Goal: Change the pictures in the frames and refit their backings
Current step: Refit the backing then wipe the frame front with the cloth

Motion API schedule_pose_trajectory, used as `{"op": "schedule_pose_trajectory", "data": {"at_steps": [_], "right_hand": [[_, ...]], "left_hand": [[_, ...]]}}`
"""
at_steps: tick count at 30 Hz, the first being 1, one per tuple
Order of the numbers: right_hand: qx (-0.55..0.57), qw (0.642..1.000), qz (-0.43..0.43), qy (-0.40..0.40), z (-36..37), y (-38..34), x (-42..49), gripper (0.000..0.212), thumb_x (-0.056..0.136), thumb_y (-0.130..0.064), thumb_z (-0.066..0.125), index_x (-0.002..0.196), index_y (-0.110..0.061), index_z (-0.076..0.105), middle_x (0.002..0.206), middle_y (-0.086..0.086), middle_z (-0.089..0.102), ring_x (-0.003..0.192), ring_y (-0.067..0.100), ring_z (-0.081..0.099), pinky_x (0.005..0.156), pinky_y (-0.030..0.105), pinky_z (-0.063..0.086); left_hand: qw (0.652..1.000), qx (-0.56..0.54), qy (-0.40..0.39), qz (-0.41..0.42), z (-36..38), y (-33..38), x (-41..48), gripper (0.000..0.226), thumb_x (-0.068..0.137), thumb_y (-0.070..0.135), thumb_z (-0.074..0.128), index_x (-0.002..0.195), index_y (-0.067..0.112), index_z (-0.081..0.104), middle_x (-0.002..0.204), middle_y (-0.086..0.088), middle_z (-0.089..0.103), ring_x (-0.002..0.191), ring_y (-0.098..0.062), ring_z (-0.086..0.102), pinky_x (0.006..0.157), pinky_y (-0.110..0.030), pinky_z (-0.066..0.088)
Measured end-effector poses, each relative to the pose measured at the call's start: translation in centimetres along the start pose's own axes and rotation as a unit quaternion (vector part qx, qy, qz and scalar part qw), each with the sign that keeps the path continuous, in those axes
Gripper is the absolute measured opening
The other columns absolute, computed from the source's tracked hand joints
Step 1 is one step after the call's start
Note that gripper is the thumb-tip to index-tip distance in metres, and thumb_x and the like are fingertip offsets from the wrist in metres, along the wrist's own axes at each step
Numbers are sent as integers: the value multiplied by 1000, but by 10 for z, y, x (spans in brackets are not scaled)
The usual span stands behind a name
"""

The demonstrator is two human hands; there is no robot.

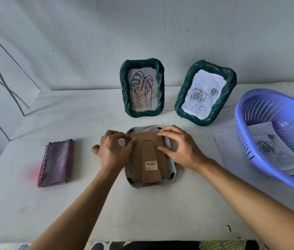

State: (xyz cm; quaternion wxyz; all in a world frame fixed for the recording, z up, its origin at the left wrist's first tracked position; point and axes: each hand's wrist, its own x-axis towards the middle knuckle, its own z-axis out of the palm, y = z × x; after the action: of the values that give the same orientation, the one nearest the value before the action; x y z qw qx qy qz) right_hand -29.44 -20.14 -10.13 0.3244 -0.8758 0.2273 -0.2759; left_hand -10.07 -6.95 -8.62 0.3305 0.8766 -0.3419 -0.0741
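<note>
White frame: (143,185) lies face down at the middle of the table (160,213).
Cardboard backing: (149,137) sits in the frame's back, its stand folded flat, a barcode sticker on it.
Left hand: (113,150) fingers curled, thumb and forefinger pinching at the backing's upper left corner.
Right hand: (180,148) fingers spread wide, tips pressing the backing's upper right corner and right edge.
Green frames: leaf drawing (160,87) upright, rose picture (222,103) tilted, both standing behind.
Folded cloth: (56,163) left.
Blue basket: (287,114) right, holding rose prints (272,150).
</note>
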Motion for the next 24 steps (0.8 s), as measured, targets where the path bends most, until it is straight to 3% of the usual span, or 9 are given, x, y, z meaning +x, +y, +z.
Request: {"op": "schedule_pose_trajectory", "data": {"at_steps": [5,10,16,19,24], "right_hand": [[-65,998,19,-3,-1,2,4,57,77,-37,79,125,-10,63,125,-1,55,121,14,48,107,14,30],[-72,997,41,-9,4,0,5,61,78,-43,70,129,-10,61,126,-2,54,120,14,49,107,25,37],[-66,995,62,39,14,6,12,35,91,-35,63,117,-12,66,115,-1,60,110,17,57,95,42,49],[-63,995,56,54,16,6,12,32,88,-30,67,114,-12,67,112,-1,61,108,18,58,94,42,49],[-52,996,57,48,15,7,11,31,88,-31,65,113,-12,68,112,-1,61,107,16,58,93,41,50]], "left_hand": [[1000,7,0,23,-2,-2,3,23,80,54,72,97,40,69,94,13,61,93,-12,59,81,-39,24],[1000,-3,7,30,-2,-1,1,26,81,52,74,103,39,72,99,13,62,89,-11,61,82,-38,23],[999,-25,24,19,-2,0,-4,24,79,53,76,94,35,75,98,16,63,81,-3,59,82,-38,23],[999,-30,28,17,-2,-1,-6,19,77,54,77,80,35,76,95,17,63,81,-1,58,85,-42,27],[999,-41,20,-6,-1,0,-9,18,77,53,77,85,38,78,100,18,61,95,-3,54,85,-39,24]]}}
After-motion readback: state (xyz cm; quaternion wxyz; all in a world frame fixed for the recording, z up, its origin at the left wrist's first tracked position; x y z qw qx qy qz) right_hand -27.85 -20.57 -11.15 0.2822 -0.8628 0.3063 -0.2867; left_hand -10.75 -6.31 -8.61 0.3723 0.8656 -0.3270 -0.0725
